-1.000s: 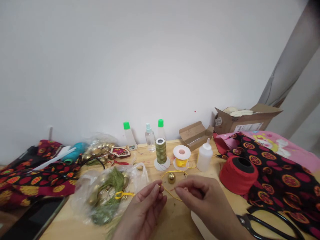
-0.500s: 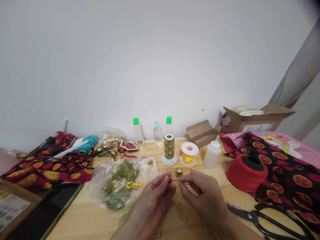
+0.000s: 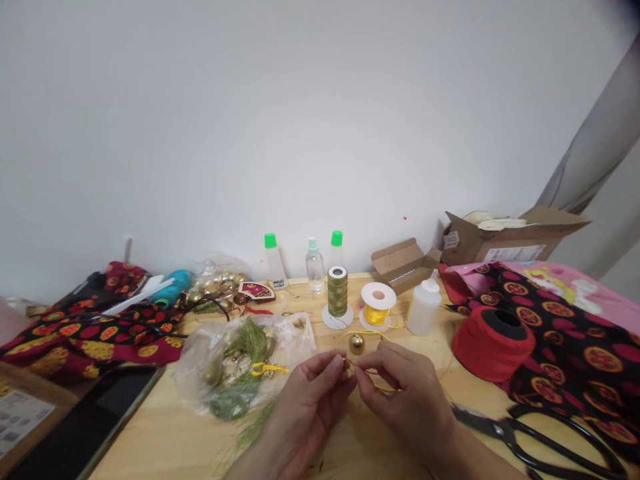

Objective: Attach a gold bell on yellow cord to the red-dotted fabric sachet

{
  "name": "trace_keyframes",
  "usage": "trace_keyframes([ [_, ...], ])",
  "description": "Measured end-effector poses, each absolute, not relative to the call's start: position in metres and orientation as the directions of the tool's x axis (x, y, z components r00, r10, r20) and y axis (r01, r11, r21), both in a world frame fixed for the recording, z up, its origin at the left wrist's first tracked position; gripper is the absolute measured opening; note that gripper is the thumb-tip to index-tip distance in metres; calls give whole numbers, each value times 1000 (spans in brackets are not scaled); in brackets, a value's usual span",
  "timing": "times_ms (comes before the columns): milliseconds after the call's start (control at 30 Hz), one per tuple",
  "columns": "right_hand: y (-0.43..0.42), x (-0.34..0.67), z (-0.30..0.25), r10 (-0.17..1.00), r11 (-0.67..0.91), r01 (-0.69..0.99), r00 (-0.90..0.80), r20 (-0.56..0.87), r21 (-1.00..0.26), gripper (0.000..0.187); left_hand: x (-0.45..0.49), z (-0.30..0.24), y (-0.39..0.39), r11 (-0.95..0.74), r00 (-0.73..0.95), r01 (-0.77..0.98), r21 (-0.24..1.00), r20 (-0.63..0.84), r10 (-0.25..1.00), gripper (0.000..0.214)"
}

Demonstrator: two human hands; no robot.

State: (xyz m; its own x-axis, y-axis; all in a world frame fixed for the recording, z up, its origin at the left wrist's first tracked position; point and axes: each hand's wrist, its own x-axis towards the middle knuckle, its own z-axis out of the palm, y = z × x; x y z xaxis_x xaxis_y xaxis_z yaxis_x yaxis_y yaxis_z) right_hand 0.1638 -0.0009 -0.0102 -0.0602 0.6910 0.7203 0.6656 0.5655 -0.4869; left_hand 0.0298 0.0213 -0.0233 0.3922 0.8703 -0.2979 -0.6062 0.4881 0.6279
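Observation:
My left hand [image 3: 310, 400] and my right hand [image 3: 405, 393] meet above the wooden tabletop, their fingertips pinching a thin yellow cord [image 3: 363, 333]. The cord arcs behind a small round gold bead [image 3: 357, 344] and droops below my right fingers. The bead rests just beyond my fingertips, and I cannot tell whether it is threaded on the cord. Close to my left hand lies a plastic bag [image 3: 245, 370] holding green tassels and a yellow cord piece. A spool of yellow cord [image 3: 377, 303] stands beyond the bead.
A green-gold thread spool [image 3: 337, 291], a white squeeze bottle [image 3: 425, 307] and a red cord roll [image 3: 493, 343] stand nearby. Black-handled scissors [image 3: 520, 433] lie at front right. Patterned cloth [image 3: 565, 353] and a cardboard box [image 3: 505, 243] fill the right.
My hands have drawn closer together, with their fingertips now almost touching on the cord. The view has shifted slightly since the oldest frame, and the bead stays in place on the table.

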Motion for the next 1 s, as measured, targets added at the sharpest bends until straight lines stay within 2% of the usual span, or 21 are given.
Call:
trace_keyframes([
  [567, -2, 164, -13, 713, 563, 668, -95, 694, -487, 12, 29, -24, 20, 508, 437, -599, 619, -279, 855, 5],
  [1000, 0, 164, -12, 721, 564, 657, -95, 687, -501, 13, 30, -22, 20, 503, 408, -576, 645, -306, 860, 11],
])
